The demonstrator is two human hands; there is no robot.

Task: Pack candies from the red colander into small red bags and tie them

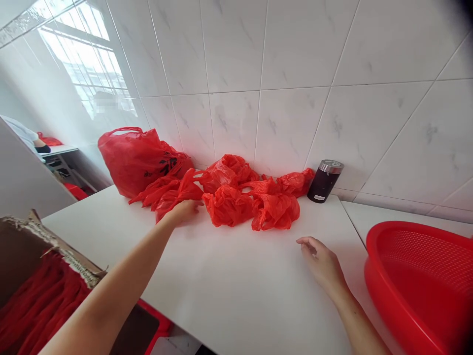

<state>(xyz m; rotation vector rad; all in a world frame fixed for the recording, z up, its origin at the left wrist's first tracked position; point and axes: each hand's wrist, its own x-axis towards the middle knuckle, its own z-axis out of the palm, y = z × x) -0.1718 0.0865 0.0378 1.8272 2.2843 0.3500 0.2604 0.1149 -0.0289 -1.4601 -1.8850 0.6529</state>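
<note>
My left hand (185, 211) reaches across the white table with its fingers stretched out. It is at the front edge of a crumpled red plastic bag (173, 192); I cannot tell if it presses on it. Just right of its fingertips lies another bunched red bag (227, 207), with a further one (229, 170) behind. My right hand (320, 259) hovers at the table's right side, fingers loosely bent and apart, holding nothing. Nearest to it is a rumpled red bag (275, 209), and a smaller red bundle (296, 182) sits behind that.
A full red bag with black print (129, 158) stands against the tiled wall at the left. A dark tumbler (324, 182) is at the back right. A red plastic basket (391, 266) occupies the right edge. Lower left, a cardboard box (62, 244) contains dark red strands. Another person's arm (39, 144) shows far left.
</note>
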